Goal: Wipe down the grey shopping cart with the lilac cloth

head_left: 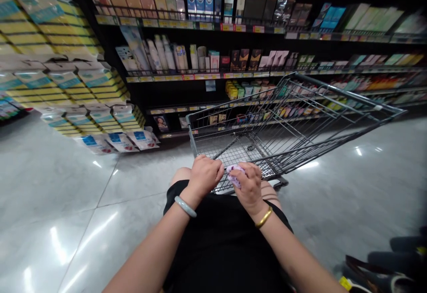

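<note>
My left hand (204, 176) is closed over the near rim of a wire shopping cart (287, 124). A pale green bangle sits on that wrist. My right hand (249, 186), with a gold bangle on the wrist, is closed on a small purple and white crumpled cloth (234, 172) held against the same rim, right beside the left hand. The cart's basket looks empty and tilts off to the right. Below my arms I see black clothing and bare knees.
Dark store shelves (233, 28) of boxed and bottled goods run across the back. A tall stack of yellow and white packs (60, 61) stands at the left. The polished grey tile floor (66, 204) spreads around. Dark shoes or bags (393, 262) lie bottom right.
</note>
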Demonstrator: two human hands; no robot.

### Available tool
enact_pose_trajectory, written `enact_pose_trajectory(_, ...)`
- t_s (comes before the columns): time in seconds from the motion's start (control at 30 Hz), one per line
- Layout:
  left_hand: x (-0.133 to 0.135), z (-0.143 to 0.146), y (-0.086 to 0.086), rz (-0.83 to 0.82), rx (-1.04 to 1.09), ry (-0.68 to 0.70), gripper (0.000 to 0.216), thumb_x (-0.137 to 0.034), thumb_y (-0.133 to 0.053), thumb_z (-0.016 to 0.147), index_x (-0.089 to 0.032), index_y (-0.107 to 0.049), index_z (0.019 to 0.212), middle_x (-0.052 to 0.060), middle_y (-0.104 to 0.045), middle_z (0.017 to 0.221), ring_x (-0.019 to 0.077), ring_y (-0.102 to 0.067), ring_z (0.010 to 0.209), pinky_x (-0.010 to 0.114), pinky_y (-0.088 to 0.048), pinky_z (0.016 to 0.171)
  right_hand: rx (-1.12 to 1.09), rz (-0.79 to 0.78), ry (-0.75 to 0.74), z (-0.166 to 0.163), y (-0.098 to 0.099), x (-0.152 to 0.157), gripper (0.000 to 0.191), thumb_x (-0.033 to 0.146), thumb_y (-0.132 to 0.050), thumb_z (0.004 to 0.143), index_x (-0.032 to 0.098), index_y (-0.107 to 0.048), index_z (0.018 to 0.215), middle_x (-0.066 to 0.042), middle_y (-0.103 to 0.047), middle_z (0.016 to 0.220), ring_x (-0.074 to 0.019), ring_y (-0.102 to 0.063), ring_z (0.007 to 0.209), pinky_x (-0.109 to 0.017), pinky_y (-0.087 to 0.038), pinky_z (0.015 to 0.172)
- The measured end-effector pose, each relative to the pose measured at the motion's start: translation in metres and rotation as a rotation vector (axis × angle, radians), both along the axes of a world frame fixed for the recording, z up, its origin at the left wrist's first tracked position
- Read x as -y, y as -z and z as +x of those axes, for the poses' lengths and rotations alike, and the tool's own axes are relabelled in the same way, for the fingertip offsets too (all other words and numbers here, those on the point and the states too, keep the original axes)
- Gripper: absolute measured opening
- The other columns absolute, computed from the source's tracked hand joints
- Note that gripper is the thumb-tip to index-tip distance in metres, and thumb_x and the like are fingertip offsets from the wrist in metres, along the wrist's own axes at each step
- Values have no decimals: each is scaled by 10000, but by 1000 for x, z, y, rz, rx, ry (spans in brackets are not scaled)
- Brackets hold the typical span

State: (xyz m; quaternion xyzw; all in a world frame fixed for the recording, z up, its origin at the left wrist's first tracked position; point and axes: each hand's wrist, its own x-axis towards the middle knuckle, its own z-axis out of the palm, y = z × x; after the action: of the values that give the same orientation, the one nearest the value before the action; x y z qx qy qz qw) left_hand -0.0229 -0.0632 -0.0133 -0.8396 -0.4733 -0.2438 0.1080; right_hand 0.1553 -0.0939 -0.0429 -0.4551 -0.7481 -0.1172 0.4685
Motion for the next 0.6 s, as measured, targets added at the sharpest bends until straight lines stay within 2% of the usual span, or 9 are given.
enact_pose_trajectory(0.23,0,-1,1,-18,4,4,341,-297,-434,955,-200,-577,661,18,-634,610,165,-550,618,370,-314,745,-13,-19,47,12,-14,-7,137,175,-688,800,252,-709,911,-62,-581,1087,-237,-532,1062,-428,-423,981)
enact_pose_trajectory(0.33,0,-1,2,-17,18,7,334,-293,-436,954,-200,-581,668,21,-639,618,165,-553,620,370,-312,745,26,1,61,10,-8,-6,145,171,-681,804,256,-708,919,-61,-586,1093,-240,-527,1072,-434,-412,986)
enact_pose_trajectory(0.47,1,0,2,-26,30,10,345,-294,-419,961,-203,-588,674,16,-632,608,167,-546,616,362,-321,753,29,-34,-6,4,1,3,124,176,-683,810,250,-703,906,-54,-587,1061,-229,-540,1036,-420,-430,961)
enact_pose_trajectory(0.6,2,-1,0,-35,22,9,341,-293,-425,959,-202,-578,667,16,-638,618,164,-547,620,365,-316,757,-19,0,-8,2,-14,-1,117,169,-683,811,242,-704,899,-63,-577,1059,-233,-540,1047,-417,-441,959)
